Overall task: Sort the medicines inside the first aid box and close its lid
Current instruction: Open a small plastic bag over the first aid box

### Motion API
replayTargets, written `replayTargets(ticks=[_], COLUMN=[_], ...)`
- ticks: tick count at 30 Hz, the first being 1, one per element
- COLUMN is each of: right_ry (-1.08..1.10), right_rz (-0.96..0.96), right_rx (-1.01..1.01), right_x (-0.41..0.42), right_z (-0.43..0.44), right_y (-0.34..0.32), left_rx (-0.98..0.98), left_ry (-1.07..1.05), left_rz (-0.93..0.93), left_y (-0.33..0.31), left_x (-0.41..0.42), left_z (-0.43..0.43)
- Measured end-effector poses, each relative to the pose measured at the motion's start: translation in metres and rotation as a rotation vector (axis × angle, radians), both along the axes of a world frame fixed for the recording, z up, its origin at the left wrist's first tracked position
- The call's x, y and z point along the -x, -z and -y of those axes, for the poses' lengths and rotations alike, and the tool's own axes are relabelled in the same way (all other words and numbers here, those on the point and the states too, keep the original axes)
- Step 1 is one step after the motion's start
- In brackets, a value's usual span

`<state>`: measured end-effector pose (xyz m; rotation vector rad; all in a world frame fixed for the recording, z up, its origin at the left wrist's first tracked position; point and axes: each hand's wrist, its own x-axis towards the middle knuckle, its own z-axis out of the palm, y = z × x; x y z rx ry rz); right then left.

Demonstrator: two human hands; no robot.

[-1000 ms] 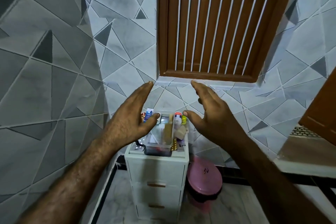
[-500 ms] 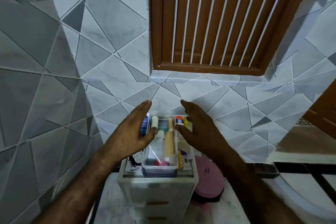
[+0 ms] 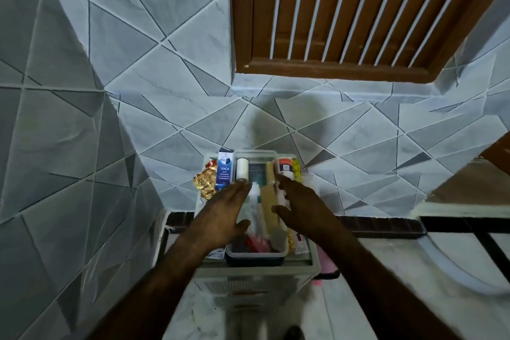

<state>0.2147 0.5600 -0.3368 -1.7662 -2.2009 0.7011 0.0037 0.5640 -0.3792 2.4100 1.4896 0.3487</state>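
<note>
Open clear first aid box [image 3: 255, 252] crowded with medicines [image 3: 242, 168], lidless.

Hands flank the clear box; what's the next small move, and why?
Probably settle both hands onto the clear box to steady it: left hand and right hand flank it with straight fingers, holding nothing, while the blue carton sits outside it.

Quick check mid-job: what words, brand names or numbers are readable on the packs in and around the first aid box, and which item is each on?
No text can be quoted reliably from this view.
Blue carton: one large white word with smaller lines under it, too blurred to read.
Red-capped white bottle: label print is too small to read.
Gold foil pack: no legible print.
</note>
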Motion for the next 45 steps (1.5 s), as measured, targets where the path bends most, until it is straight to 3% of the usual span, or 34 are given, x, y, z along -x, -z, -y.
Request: replayTargets(ticks=[9,12,16,23,28,30,35,39,45], right_ry=[-0.113,-0.176,-0.202,-0.162,-0.048,0.039,0.191,0.229,0.396], right_rz=[0.304,0.456,0.519,0.45,0.268,0.171,-0.159,-0.399,-0.519], right_rx=[0.175,0.093,-0.029,0.009,0.057,0.072,0.114,0.162,0.153], right_x=[0.007,0.013,0.02,0.022,0.022,0.021,0.022,0.017,-0.017], right_z=[-0.002,0.003,0.009,0.005,-0.001,-0.004,-0.009,-0.01,-0.008], right_y=[0.043,0.056,0.068,0.072,0.072,0.069,0.054,0.029,0.001], left_rx=[-0.036,-0.065,-0.037,-0.025,-0.016,0.017,0.008,0.156,0.637], left_ry=[0.071,0.066,0.065,0.094,0.053,0.022,-0.225,-0.348,-0.425], left_rz=[-0.371,-0.413,-0.437,-0.364,-0.299,-0.216,0.362,0.619,0.857], left_y=[0.044,0.055,0.056,0.058,0.05,0.043,0.022,-0.001,-0.035], left_x=[-0.015,-0.017,-0.017,-0.013,-0.021,-0.026,-0.038,-0.051,-0.084], left_z=[-0.017,-0.015,-0.014,-0.014,-0.013,-0.011,-0.007,-0.012,-0.025])
